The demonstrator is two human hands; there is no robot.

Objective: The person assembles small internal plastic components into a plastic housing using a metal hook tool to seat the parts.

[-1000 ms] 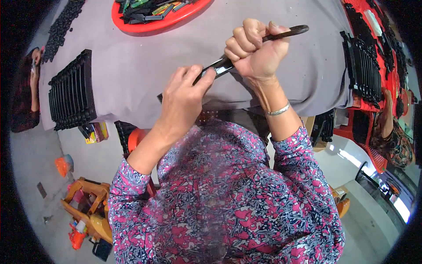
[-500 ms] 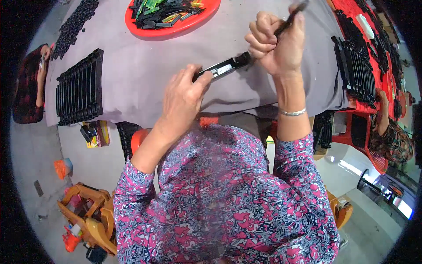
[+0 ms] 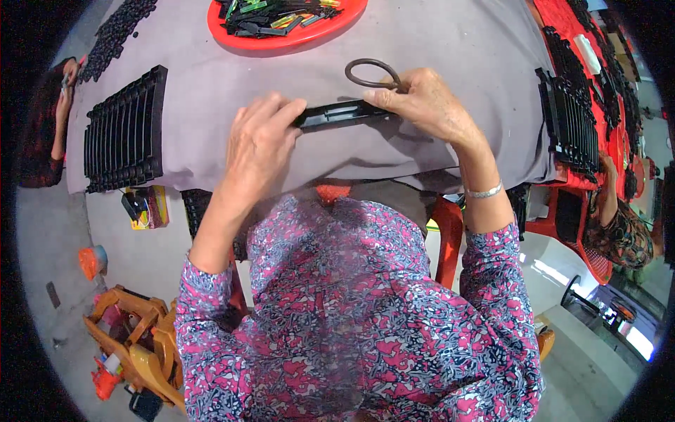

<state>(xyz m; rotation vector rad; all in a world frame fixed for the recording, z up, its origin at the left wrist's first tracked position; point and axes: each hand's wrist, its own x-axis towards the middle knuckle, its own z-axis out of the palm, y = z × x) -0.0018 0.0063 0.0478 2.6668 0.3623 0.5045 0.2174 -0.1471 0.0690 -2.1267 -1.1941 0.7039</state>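
A long black plastic piece [image 3: 341, 114], narrow and channel-shaped with a glossy hollow face, spans my two hands above the table. My left hand [image 3: 259, 144] is closed on its left end. At the other end my right hand [image 3: 432, 105] pinches it between thumb and fingers. The same right hand also keeps a dark tool with a ring-shaped handle [image 3: 373, 62], like one loop of a pair of scissors; the rest of it is hidden by the fingers.
A red tray [image 3: 281, 43] of black, green and yellow pieces sits at the back. Ribbed black racks [image 3: 125, 130] lie left and right [image 3: 571, 126] on the grey cloth. Small black parts [image 3: 119, 32] are heaped far left. Co-workers' arms show at both sides [image 3: 62, 116].
My right hand has come down from its raised position to the plastic piece's right end. The tool's ring now points up and left. My left hand has shifted slightly left.
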